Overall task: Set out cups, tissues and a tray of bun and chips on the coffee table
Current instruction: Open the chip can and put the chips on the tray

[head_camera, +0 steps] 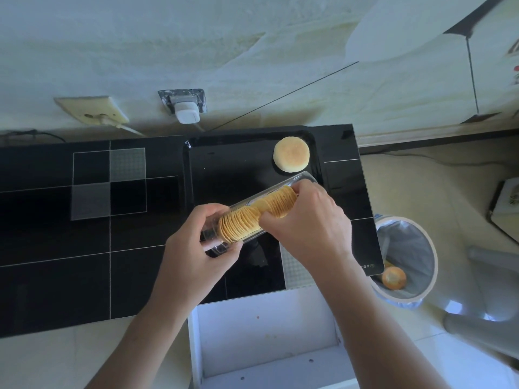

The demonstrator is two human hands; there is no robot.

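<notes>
A black tray [238, 155] lies on the black glass table [84, 234], near its right end. A round pale bun [291, 154] sits in the tray's far right corner. Above the tray's near edge I hold a long clear plastic chip container [300, 177], tilted. My left hand [202, 248] grips its near end. My right hand [306, 223] pinches the row of stacked yellow chips [244, 223] inside it, fingers curled over the stack's far part. No cups or tissues are in view.
An open white drawer [266, 332] juts out below the table's right end. A lined waste bin [404, 259] with an orange round item stands right of the table. Wall sockets with a white plug [185, 112] lie behind the table.
</notes>
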